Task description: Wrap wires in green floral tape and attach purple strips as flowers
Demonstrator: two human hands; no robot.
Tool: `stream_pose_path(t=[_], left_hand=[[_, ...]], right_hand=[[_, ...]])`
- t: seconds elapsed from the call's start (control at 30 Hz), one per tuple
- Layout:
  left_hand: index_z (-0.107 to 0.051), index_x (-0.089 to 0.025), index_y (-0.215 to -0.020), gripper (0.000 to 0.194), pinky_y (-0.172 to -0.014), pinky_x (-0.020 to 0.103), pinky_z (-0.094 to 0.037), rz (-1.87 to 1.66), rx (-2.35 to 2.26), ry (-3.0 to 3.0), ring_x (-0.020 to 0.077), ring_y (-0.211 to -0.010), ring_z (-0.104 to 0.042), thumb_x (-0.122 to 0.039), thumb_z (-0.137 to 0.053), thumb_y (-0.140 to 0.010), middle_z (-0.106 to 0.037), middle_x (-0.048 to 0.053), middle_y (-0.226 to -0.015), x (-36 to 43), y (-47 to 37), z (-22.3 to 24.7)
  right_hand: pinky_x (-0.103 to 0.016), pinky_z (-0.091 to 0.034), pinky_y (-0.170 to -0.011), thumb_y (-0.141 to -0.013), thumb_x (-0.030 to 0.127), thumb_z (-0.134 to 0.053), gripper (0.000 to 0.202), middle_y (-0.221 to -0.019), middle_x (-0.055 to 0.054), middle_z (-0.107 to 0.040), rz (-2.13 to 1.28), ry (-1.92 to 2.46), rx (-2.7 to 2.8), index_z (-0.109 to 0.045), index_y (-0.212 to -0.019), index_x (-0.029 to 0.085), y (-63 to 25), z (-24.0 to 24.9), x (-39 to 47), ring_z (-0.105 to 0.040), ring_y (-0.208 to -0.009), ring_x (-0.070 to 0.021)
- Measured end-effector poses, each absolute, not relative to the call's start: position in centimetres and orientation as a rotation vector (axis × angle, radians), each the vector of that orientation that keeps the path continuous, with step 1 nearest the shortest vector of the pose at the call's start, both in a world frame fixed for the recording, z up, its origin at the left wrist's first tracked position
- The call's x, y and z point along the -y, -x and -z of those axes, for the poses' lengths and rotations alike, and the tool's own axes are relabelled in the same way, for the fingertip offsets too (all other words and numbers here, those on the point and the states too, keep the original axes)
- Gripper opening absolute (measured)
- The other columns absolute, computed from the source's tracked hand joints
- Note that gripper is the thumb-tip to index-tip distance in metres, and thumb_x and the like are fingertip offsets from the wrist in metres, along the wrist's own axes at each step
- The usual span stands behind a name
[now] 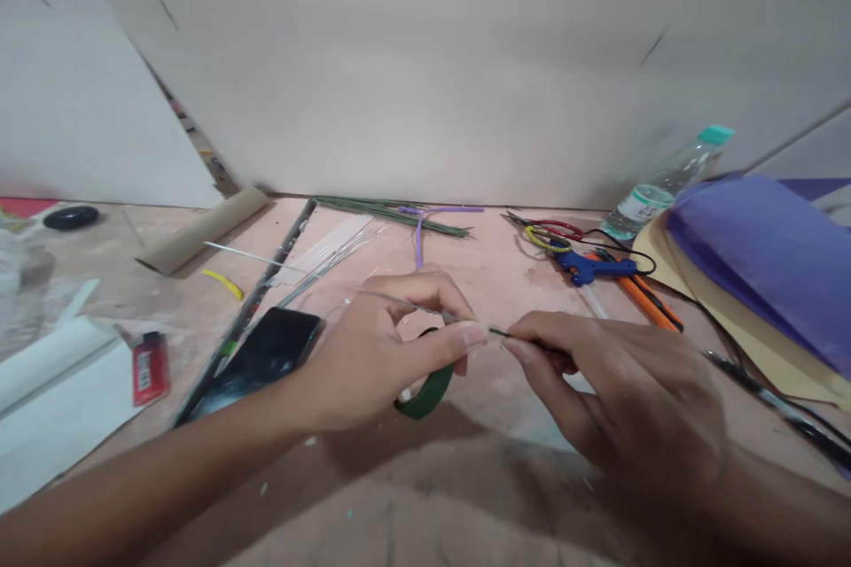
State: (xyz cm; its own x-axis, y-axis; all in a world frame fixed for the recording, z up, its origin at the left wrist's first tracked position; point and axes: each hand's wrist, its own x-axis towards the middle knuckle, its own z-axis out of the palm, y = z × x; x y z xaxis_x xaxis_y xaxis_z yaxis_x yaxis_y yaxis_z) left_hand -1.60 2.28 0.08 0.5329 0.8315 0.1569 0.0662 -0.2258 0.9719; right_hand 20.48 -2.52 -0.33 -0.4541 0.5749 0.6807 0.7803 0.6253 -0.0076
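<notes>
Over the table's [285, 496] near half, the left hand [363, 359] and right hand [628, 390] face each other, fingertips just apart; the left thumb and fingers pinch a thin wire [498, 332], the right thumb and forefinger pinch its dark end; a grip on both sides of so short a gap presumably keeps that span steady; the wire is off the table, between the hands. Green tape [425, 399], on its roll, hangs just under the left fingers; whether a finger passes through it cannot be told; carried so, it likely stays close to the wire.

Along the back edge lies a green bundle [376, 213], a purple stem [458, 210] beside it; scissors [540, 226] and glue gun [585, 268] lie towards the back right corner, probably for reach; phone [276, 354] and lighter [150, 368] lie left, seemingly set aside.
</notes>
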Motion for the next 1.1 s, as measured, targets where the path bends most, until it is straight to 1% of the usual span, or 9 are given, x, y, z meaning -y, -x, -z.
stream_pose_path(t=[0.17, 0.27, 0.37, 0.43, 0.67, 0.77, 0.93, 1.03, 1.1], left_hand=[[-0.072, -0.019, -0.072, 0.023, -0.078, 0.031, -0.044, -0.857, -0.76, -1.697, 0.0142, -0.079, -0.063, -0.025, -0.074, -0.094, -0.068, -0.002, -0.076, -2.33, 1.69, -0.43], [-0.071, -0.018, -0.074, 0.021, -0.075, 0.031, -0.046, -0.82, -0.73, -1.687, 0.0147, -0.076, -0.063, -0.025, -0.074, -0.093, -0.069, -0.002, -0.074, -2.5, 1.79, -0.53], [-0.07, -0.018, -0.076, 0.018, -0.071, 0.03, -0.047, -0.801, -0.715, -1.683, 0.0149, -0.074, -0.063, -0.024, -0.074, -0.093, -0.069, -0.001, -0.072, -2.62, 1.9, -0.52], [-0.07, -0.018, -0.076, 0.017, -0.071, 0.029, -0.048, -0.809, -0.7, -1.687, 0.0152, -0.074, -0.063, -0.023, -0.075, -0.092, -0.07, -0.001, -0.073, -2.67, 1.95, -0.44], [-0.072, -0.019, -0.073, 0.02, -0.074, 0.029, -0.047, -0.835, -0.643, -1.721, 0.016, -0.079, -0.062, -0.024, -0.075, -0.093, -0.069, 0.0, -0.073, -3.09, 1.91, -0.08], [-0.072, -0.02, -0.075, 0.019, -0.077, 0.032, -0.048, -0.829, -0.626, -1.726, 0.0177, -0.08, -0.062, -0.023, -0.074, -0.094, -0.071, 0.001, -0.07, -3.14, 1.99, -0.02], [-0.071, -0.021, -0.074, 0.022, -0.081, 0.034, -0.049, -0.844, -0.605, -1.734, 0.0198, -0.084, -0.062, -0.028, -0.075, -0.095, -0.071, 0.002, -0.067, -2.93, 2.12, -0.08], [-0.071, -0.021, -0.071, 0.025, -0.08, 0.034, -0.049, -0.868, -0.605, -1.738, 0.0207, -0.085, -0.061, -0.03, -0.076, -0.094, -0.071, 0.003, -0.064, -2.75, 2.01, -0.13], [-0.072, -0.02, -0.069, 0.028, -0.077, 0.033, -0.049, -0.881, -0.634, -1.721, 0.0206, -0.083, -0.061, -0.031, -0.076, -0.095, -0.07, 0.003, -0.064, -2.62, 1.9, -0.06]], right_hand=[[-0.03, -0.039, -0.056, -0.112, 0.025, -0.051, 0.022, -0.062, 0.006, -0.069, 0.402, 1.054, 2.206, -0.064, -0.095, 0.019, -20.37, 0.14, 2.55, -0.064, -0.05, -0.011], [-0.028, -0.039, -0.054, -0.111, 0.023, -0.051, 0.021, -0.061, 0.005, -0.069, 0.384, 1.048, 2.21, -0.063, -0.094, 0.019, -20.44, 0.09, 2.57, -0.063, -0.049, -0.0111], [-0.028, -0.038, -0.053, -0.11, 0.022, -0.051, 0.018, -0.062, 0.006, -0.068, 0.353, 1.056, 2.223, -0.063, -0.097, 0.02, -20.6, 0.19, 2.65, -0.062, -0.049, -0.012], [-0.029, -0.037, -0.053, -0.11, 0.023, -0.05, 0.018, -0.062, 0.005, -0.067, 0.331, 1.078, 2.234, -0.062, -0.098, 0.02, -20.68, 0.24, 2.74, -0.061, -0.049, -0.0126], [-0.029, -0.036, -0.053, -0.112, 0.02, -0.043, 0.029, -0.059, 0.004, -0.063, 0.317, 1.066, 2.268, -0.06, -0.088, 0.02, -20.52, 0.2, 2.92, -0.059, -0.047, -0.0133], [-0.029, -0.035, -0.052, -0.112, 0.02, -0.043, 0.032, -0.057, 0.005, -0.061, 0.348, 1.074, 2.255, -0.062, -0.086, 0.019, -20.38, 0.12, 2.91, -0.056, -0.046, -0.0127], [-0.032, -0.034, -0.051, -0.112, 0.022, -0.045, 0.039, -0.052, 0.005, -0.056, 0.363, 1.1, 2.25, -0.065, -0.079, 0.019, -20.47, -0.27, 3.1, -0.052, -0.042, -0.013], [-0.032, -0.036, -0.053, -0.111, 0.022, -0.047, 0.036, -0.056, 0.003, -0.062, 0.33, 1.09, 2.252, -0.066, -0.081, 0.019, -20.62, -0.52, 3.28, -0.058, -0.046, -0.0144], [-0.033, -0.039, -0.058, -0.109, 0.021, -0.049, 0.027, -0.065, 0.001, -0.071, 0.304, 1.051, 2.252, -0.069, -0.091, 0.018, -20.67, -0.58, 3.36, -0.065, -0.055, -0.0158]])
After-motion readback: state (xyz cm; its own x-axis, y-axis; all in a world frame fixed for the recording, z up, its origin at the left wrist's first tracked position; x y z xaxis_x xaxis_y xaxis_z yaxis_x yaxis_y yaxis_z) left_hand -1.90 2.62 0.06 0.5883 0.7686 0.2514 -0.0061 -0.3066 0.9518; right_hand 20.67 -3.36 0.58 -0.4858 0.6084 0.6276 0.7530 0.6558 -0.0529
